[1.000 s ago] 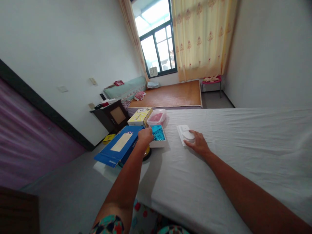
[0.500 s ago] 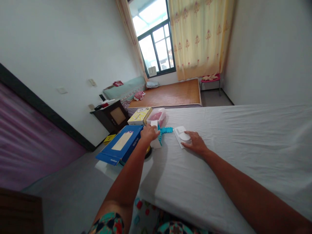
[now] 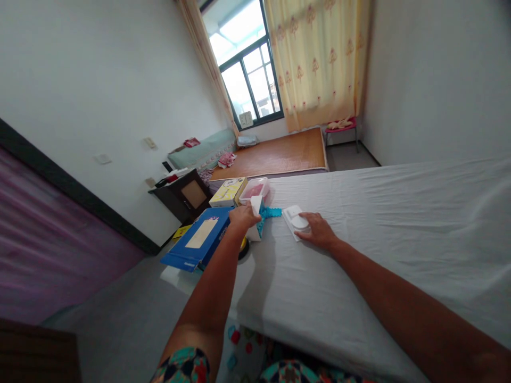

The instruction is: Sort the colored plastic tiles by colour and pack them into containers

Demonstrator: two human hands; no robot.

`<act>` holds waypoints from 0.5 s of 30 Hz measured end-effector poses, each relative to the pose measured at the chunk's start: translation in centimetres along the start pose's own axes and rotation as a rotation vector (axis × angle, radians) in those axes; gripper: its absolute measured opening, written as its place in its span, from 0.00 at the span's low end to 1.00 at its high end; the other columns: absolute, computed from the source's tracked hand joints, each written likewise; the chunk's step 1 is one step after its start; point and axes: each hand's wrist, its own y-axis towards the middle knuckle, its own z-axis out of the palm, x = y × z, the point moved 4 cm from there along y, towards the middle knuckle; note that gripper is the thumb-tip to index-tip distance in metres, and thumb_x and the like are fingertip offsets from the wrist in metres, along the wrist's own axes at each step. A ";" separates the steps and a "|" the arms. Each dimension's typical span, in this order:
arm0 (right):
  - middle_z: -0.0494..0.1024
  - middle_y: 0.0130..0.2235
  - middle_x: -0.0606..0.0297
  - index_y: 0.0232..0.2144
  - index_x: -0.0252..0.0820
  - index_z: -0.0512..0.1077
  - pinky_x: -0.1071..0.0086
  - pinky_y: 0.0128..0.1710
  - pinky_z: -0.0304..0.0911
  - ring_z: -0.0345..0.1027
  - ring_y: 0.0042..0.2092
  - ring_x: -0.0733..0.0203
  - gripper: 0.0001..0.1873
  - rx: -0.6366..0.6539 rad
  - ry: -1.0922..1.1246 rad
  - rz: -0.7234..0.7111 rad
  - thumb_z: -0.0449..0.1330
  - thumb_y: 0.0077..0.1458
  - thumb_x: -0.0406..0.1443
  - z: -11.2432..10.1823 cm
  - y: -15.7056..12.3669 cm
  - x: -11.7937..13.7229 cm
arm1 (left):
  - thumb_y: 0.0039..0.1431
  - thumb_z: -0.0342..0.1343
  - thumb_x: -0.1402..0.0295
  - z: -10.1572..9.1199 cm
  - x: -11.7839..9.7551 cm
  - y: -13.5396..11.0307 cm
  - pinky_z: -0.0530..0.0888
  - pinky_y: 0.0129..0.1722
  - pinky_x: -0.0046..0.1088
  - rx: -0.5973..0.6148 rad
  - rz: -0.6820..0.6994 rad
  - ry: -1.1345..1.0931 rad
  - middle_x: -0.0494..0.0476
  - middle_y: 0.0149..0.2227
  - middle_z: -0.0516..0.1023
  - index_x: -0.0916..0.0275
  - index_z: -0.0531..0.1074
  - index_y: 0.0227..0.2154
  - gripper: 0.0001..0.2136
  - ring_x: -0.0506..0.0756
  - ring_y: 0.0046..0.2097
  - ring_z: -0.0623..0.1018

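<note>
My left hand (image 3: 244, 215) is closed around the edge of a white panel-like piece (image 3: 254, 233) that stands on the bed-like white surface. A bright blue toothed strip (image 3: 273, 212) sticks out to the right of that piece, and more blue shows along its side. I cannot tell how the two are joined. My right hand (image 3: 320, 232) grips a round white disc (image 3: 300, 222), thumb on the near side and fingers on the far side. The disc lies on a flat white rectangular plate (image 3: 290, 215), just right of the blue strip's tip.
Left of my left hand lies a blue box (image 3: 213, 226), with a yellow-and-white box (image 3: 228, 192) and a clear tub of pink stuff (image 3: 255, 187) behind it. A black-and-yellow round object (image 3: 244, 249) sits partly hidden by my left forearm. The white sheet (image 3: 359, 213) spreads rightward.
The white piece in my left hand has turned slightly, its top now leaning right. My right hand keeps its hold on the disc. The whole view has shifted a little.
</note>
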 end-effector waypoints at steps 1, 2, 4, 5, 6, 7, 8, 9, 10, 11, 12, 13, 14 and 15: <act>0.74 0.53 0.53 0.54 0.40 0.68 0.54 0.51 0.64 0.65 0.53 0.46 0.32 0.007 -0.005 0.000 0.64 0.48 0.47 0.0 0.0 0.0 | 0.52 0.53 0.48 -0.2 -0.4 -0.2 0.71 0.48 0.40 -0.044 0.014 0.014 0.68 0.50 0.77 0.61 0.60 0.60 0.35 0.66 0.52 0.76; 0.74 0.53 0.53 0.54 0.40 0.68 0.54 0.51 0.64 0.65 0.53 0.46 0.32 0.013 -0.009 0.001 0.64 0.49 0.47 0.0 0.0 0.1 | 0.52 0.54 0.49 -0.3 -0.7 -0.3 0.72 0.47 0.40 -0.087 0.032 0.027 0.69 0.49 0.77 0.62 0.60 0.60 0.35 0.66 0.52 0.76; 0.74 0.53 0.53 0.54 0.39 0.68 0.54 0.52 0.63 0.65 0.52 0.46 0.32 0.020 -0.018 0.004 0.63 0.49 0.47 -0.1 0.0 0.2 | 0.52 0.55 0.51 -0.6 -1.4 -0.7 0.72 0.47 0.40 -0.162 0.068 0.049 0.70 0.48 0.77 0.63 0.60 0.60 0.35 0.67 0.52 0.75; 0.74 0.53 0.53 0.54 0.39 0.67 0.54 0.52 0.63 0.64 0.53 0.46 0.32 0.019 -0.022 0.007 0.64 0.49 0.47 -0.2 0.0 0.2 | 0.52 0.55 0.52 -0.7 -1.7 -0.8 0.72 0.46 0.39 -0.191 0.083 0.058 0.70 0.48 0.76 0.64 0.59 0.60 0.35 0.67 0.52 0.75; 0.73 0.53 0.53 0.54 0.39 0.67 0.53 0.52 0.63 0.64 0.53 0.45 0.33 0.013 -0.026 0.014 0.64 0.48 0.47 -0.3 0.0 0.3 | 0.52 0.56 0.53 -0.8 -2.0 -0.9 0.72 0.46 0.39 -0.212 0.096 0.067 0.71 0.48 0.76 0.64 0.59 0.61 0.35 0.67 0.51 0.75; 0.73 0.54 0.53 0.54 0.39 0.67 0.53 0.52 0.63 0.64 0.53 0.45 0.33 0.007 -0.029 0.021 0.64 0.48 0.47 -0.4 0.0 0.4 | 0.52 0.57 0.55 -0.8 -2.3 -1.0 0.71 0.46 0.39 -0.227 0.109 0.077 0.72 0.49 0.75 0.64 0.58 0.61 0.35 0.67 0.51 0.75; 0.73 0.54 0.53 0.54 0.39 0.67 0.54 0.51 0.63 0.64 0.53 0.45 0.33 0.003 -0.031 0.027 0.64 0.48 0.47 -0.5 0.0 0.4 | 0.52 0.57 0.57 -0.8 -2.5 -1.2 0.71 0.45 0.40 -0.238 0.119 0.086 0.72 0.49 0.75 0.65 0.57 0.62 0.36 0.67 0.51 0.74; 0.73 0.54 0.53 0.54 0.39 0.68 0.54 0.51 0.63 0.64 0.53 0.45 0.33 0.001 -0.032 0.031 0.64 0.48 0.46 -0.6 0.0 0.5 | 0.52 0.58 0.58 -0.7 -2.7 -1.3 0.71 0.45 0.40 -0.245 0.124 0.093 0.73 0.49 0.74 0.65 0.56 0.62 0.36 0.68 0.51 0.74; 0.73 0.54 0.53 0.54 0.39 0.68 0.54 0.51 0.64 0.64 0.53 0.45 0.33 0.002 -0.032 0.033 0.65 0.48 0.46 -0.6 0.0 0.6 | 0.52 0.58 0.60 -0.6 -2.9 -1.4 0.71 0.44 0.40 -0.250 0.127 0.097 0.74 0.50 0.73 0.66 0.56 0.63 0.36 0.68 0.52 0.73; 0.73 0.53 0.53 0.54 0.39 0.68 0.55 0.51 0.64 0.64 0.53 0.46 0.32 0.005 -0.033 0.032 0.65 0.48 0.46 -0.7 0.0 0.7 | 0.52 0.58 0.61 -0.4 -3.0 -1.5 0.71 0.44 0.40 -0.254 0.131 0.100 0.74 0.50 0.73 0.67 0.56 0.63 0.36 0.68 0.52 0.73; 0.73 0.53 0.53 0.54 0.39 0.68 0.55 0.51 0.64 0.64 0.53 0.46 0.32 0.009 -0.035 0.030 0.65 0.48 0.46 -0.7 0.0 0.7 | 0.52 0.57 0.62 -0.2 -3.2 -1.6 0.71 0.44 0.39 -0.261 0.134 0.101 0.74 0.50 0.73 0.67 0.56 0.62 0.35 0.68 0.52 0.72; 0.73 0.53 0.53 0.54 0.39 0.68 0.55 0.51 0.64 0.64 0.53 0.46 0.32 0.012 -0.039 0.028 0.65 0.48 0.46 -0.6 0.0 0.7 | 0.53 0.57 0.62 0.0 -3.4 -1.7 0.71 0.43 0.39 -0.268 0.140 0.102 0.74 0.49 0.72 0.67 0.57 0.62 0.34 0.67 0.52 0.72; 0.73 0.53 0.53 0.54 0.40 0.68 0.56 0.51 0.64 0.64 0.53 0.46 0.32 0.013 -0.044 0.029 0.65 0.48 0.46 -0.6 0.0 0.7 | 0.53 0.57 0.63 0.2 -3.6 -1.8 0.71 0.43 0.39 -0.276 0.148 0.102 0.73 0.49 0.72 0.66 0.58 0.62 0.33 0.67 0.52 0.71; 0.73 0.53 0.53 0.54 0.40 0.68 0.56 0.50 0.64 0.64 0.53 0.46 0.32 0.014 -0.049 0.031 0.65 0.48 0.46 -0.6 0.0 0.7 | 0.53 0.57 0.64 0.4 -3.7 -1.9 0.71 0.43 0.38 -0.286 0.161 0.104 0.73 0.49 0.72 0.66 0.59 0.61 0.32 0.66 0.52 0.71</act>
